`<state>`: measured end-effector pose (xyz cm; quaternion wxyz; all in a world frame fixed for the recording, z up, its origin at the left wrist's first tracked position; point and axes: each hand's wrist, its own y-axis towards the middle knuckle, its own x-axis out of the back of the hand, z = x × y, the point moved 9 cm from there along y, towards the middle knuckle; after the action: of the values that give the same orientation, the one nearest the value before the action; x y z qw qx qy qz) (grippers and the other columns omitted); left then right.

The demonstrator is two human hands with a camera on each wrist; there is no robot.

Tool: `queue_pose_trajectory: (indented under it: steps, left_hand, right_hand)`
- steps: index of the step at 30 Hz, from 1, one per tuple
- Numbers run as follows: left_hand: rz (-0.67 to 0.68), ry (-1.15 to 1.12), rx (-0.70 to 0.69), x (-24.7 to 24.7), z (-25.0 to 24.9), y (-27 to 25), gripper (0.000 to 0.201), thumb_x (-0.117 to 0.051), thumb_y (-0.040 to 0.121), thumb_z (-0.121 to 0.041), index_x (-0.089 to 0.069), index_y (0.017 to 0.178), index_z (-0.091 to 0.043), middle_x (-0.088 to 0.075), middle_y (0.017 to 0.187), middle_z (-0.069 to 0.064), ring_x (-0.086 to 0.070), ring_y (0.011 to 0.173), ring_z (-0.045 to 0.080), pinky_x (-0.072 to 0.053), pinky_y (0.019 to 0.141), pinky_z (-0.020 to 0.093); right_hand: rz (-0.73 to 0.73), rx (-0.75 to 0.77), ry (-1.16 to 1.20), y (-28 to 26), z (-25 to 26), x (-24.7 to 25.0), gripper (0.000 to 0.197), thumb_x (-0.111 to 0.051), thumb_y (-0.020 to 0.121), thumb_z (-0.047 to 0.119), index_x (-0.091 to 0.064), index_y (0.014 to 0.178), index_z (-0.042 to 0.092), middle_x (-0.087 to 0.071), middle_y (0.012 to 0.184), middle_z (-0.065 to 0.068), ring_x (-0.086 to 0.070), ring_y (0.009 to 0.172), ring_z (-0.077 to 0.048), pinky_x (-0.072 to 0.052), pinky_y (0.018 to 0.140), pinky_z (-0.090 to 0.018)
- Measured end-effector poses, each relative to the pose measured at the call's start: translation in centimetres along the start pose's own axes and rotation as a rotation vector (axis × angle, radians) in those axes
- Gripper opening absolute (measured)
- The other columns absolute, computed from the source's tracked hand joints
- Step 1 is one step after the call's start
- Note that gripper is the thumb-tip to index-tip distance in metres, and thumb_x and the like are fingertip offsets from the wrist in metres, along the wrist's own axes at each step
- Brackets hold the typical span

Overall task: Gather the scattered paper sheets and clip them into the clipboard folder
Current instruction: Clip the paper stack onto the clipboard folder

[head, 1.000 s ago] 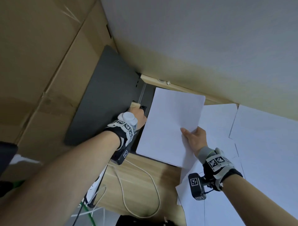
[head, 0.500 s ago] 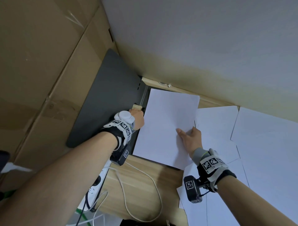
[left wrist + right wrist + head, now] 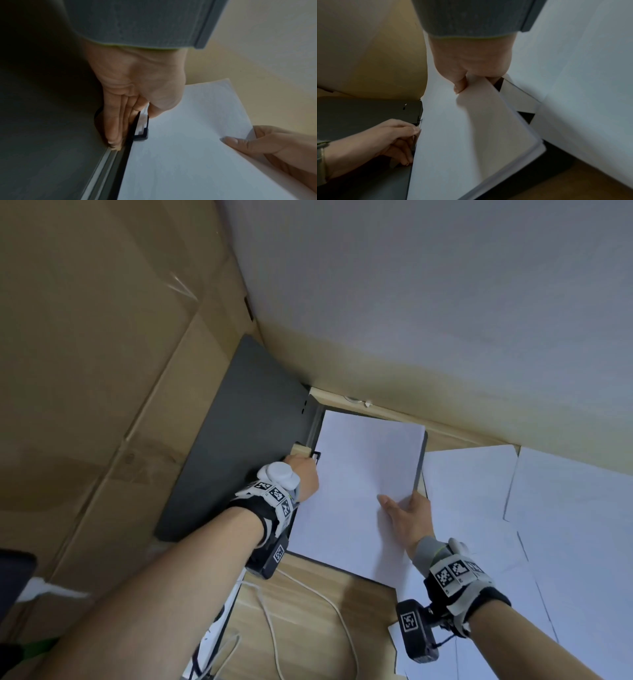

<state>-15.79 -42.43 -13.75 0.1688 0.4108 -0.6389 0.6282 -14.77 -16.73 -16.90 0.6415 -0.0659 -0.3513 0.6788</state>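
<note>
White cable (image 3: 301, 587) loops over the wooden desk (image 3: 308, 628) nearest the camera, not part of the job. Right hand (image 3: 407, 518) pinches the near-right corner of the paper stack (image 3: 359, 491), thumb on top, fingers curled under, likely steering the sheets so their left edge slides toward the spine. Stack lies on the right panel of the open clipboard folder (image 3: 246, 446), whose dark rim shows along the right and near sides, so it's roughly squared up. Left hand (image 3: 303, 474) is at the spine, fingers curled on the black clip (image 3: 141, 128), thumb bearing on its lever; seems to be holding it open for the paper. Cannot tell if the edge is under the clip yet. Loose sheets (image 3: 565, 525) lie on the desk to the right, well apart from the folder, so gathering looks unfinished. Farther back: folder's cover leans against the cardboard (image 3: 102, 371); wall (image 3: 445, 285) behind.
</note>
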Motion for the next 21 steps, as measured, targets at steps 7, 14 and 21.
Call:
queue_pose_trajectory:
  steps: [7,14,21]
  left_hand:
    - [-0.002,0.013,-0.002,-0.1,-0.4,0.1,0.043,-0.044,0.095,-0.021,-0.021,0.059,-0.023,-0.023,0.064,-0.005,-0.035,0.063,0.018,-0.032,0.075,0.027]
    - [0.003,0.082,-0.005,-0.6,-0.5,0.5,0.045,-0.041,0.098,-0.016,-0.020,0.059,-0.020,-0.022,0.062,-0.004,-0.032,0.060,0.015,-0.025,0.051,0.023]
    - [0.037,0.160,-0.007,-1.7,-1.3,0.9,0.045,-0.047,0.094,-0.014,-0.027,0.053,-0.016,-0.024,0.053,-0.001,-0.024,0.046,0.011,-0.013,0.049,0.018]
  right_hand:
    - [-0.044,-0.081,0.002,0.2,-1.5,-0.4,0.025,-0.077,0.083,0.026,-0.061,0.093,0.011,-0.069,0.092,-0.009,-0.066,0.092,-0.034,-0.055,0.090,-0.046]
    - [-0.036,-0.108,0.005,0.0,-1.1,-0.3,0.024,-0.076,0.085,0.025,-0.054,0.081,0.015,-0.064,0.086,-0.005,-0.062,0.088,-0.030,-0.052,0.084,-0.040]
    - [0.001,-0.107,0.001,0.5,-1.3,-0.3,0.022,-0.076,0.084,0.028,-0.058,0.090,0.017,-0.067,0.094,-0.003,-0.064,0.094,-0.030,-0.054,0.089,-0.043]
